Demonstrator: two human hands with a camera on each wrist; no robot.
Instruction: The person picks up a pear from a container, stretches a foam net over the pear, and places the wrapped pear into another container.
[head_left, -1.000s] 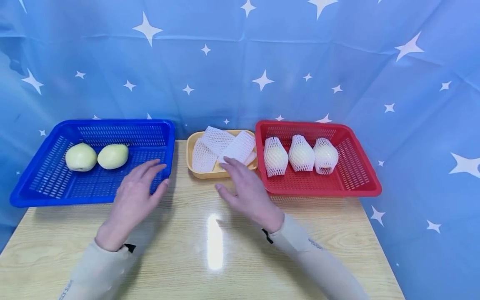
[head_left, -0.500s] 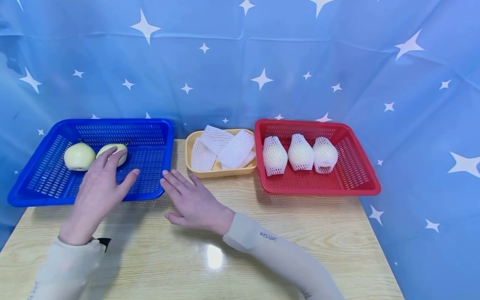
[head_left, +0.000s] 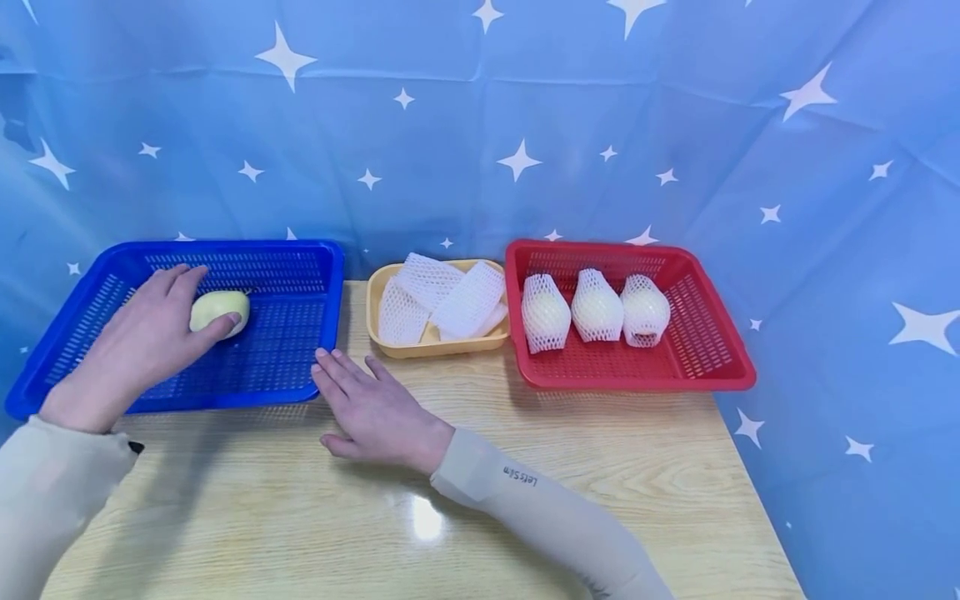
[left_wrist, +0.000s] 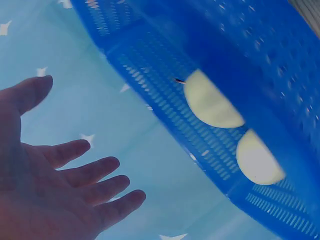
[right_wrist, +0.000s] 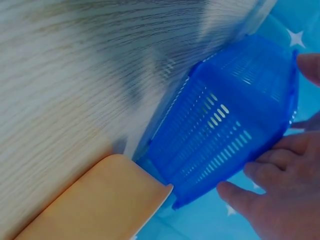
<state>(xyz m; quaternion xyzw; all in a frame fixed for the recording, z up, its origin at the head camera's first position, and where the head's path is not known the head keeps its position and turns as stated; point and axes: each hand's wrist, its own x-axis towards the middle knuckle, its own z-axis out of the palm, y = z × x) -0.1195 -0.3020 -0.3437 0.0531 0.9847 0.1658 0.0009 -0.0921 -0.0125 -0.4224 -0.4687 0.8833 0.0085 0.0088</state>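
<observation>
My left hand [head_left: 146,325] reaches over the left half of the blue basket [head_left: 332,287] with fingers extended and covers one fruit in the head view. A pale green pear-like fruit [head_left: 221,311] with a stem shows beside its thumb. Both fruits appear in the left wrist view, one with its stem [left_wrist: 212,102] and the other [left_wrist: 257,160] lower right; that view shows the palm apart from them. My right hand [head_left: 378,417] lies flat-fingered at the basket's front right corner. Its fingertips are at the basket rim in the right wrist view; contact is hard to tell.
A yellow tray [head_left: 375,333] of white foam net sleeves [head_left: 468,300] stands between the baskets. In the red basket [head_left: 630,382] sit three fruits in foam nets [head_left: 597,308]. A blue star-patterned cloth [head_left: 450,125] hangs behind the wooden table [head_left: 600,467].
My left hand has moved left, from the basket's right side to over the left fruit. My right hand has moved left from the yellow tray to the blue basket's corner.
</observation>
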